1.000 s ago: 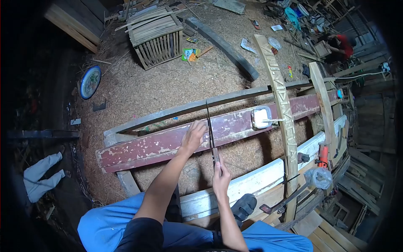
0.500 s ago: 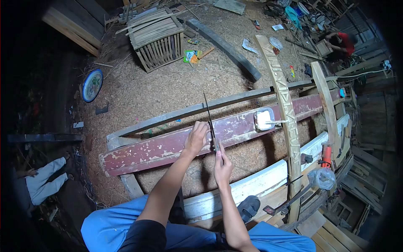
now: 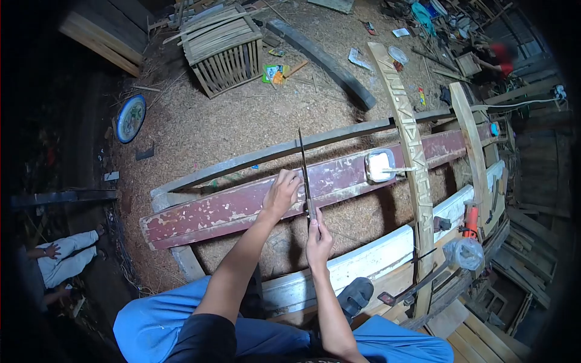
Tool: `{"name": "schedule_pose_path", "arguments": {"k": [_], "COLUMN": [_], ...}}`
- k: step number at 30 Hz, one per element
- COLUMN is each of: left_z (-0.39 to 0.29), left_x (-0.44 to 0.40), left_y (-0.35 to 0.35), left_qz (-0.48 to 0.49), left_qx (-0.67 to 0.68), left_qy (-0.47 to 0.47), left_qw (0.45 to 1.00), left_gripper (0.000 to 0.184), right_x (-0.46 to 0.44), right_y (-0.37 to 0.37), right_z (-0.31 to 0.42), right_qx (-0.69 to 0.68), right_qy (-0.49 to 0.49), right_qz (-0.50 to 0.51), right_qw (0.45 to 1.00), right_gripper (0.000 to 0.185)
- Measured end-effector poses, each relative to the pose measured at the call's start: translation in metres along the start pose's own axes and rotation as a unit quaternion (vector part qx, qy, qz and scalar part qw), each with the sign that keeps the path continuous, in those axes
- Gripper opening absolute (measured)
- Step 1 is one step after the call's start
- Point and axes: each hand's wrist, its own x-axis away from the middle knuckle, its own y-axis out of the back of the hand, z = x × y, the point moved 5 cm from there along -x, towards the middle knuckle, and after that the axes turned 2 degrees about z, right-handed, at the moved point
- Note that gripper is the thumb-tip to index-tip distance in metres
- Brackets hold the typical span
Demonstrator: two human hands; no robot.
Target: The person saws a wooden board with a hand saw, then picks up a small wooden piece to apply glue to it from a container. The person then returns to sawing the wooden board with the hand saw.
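Blade (image 3: pixel 304 160) edge-on — handle (image 3: pixel 311 207) partly hidden by right fingers (image 3: pixel 324 232).

The maroon-painted plank (image 3: pixel 230 209) looks rough (its paint flaking), the tub (image 3: pixel 392 160) smooth plastic.

Far floor: we see a boxy, slatted brown wooden crate (image 3: pixel 225 51), a shiny green-and-yellow packet (image 3: pixel 273 74) just beside it, and a long grey wooden beam (image 3: pixel 321 63).
Left side: we have a blue-rimmed, oval patterned tray (image 3: pixel 131 118).
Far right: we notice a person in red (image 3: pixel 501 60).
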Motion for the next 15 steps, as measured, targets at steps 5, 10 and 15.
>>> {"name": "schedule_pose_path", "arguments": {"k": [5,10,15], "left_z": [0.000,0.003,-0.008], "left_x": [-0.004,-0.002,-0.001], "left_y": [0.003,-0.002,0.003], "left_qz": [-0.014,0.020,0.015], "left_qx": [0.013,0.021,-0.008], "left_qy": [0.008,0.025,-0.021], "left_qw": [1.000,0.999,1.000], "left_gripper": [0.014,0.024,0.022], "right_x": [0.037,-0.005,0.020], "right_y": [0.017,0.004,0.013], "right_z": [-0.004,0.014,0.004], "right_qx": [0.022,0.026,0.006], "right_qy": [-0.006,0.004,-0.036], "right_qz": [0.005,0.010,0.015], "right_qw": [1.000,1.000,0.999], "right_gripper": [0.040,0.040,0.041]}}
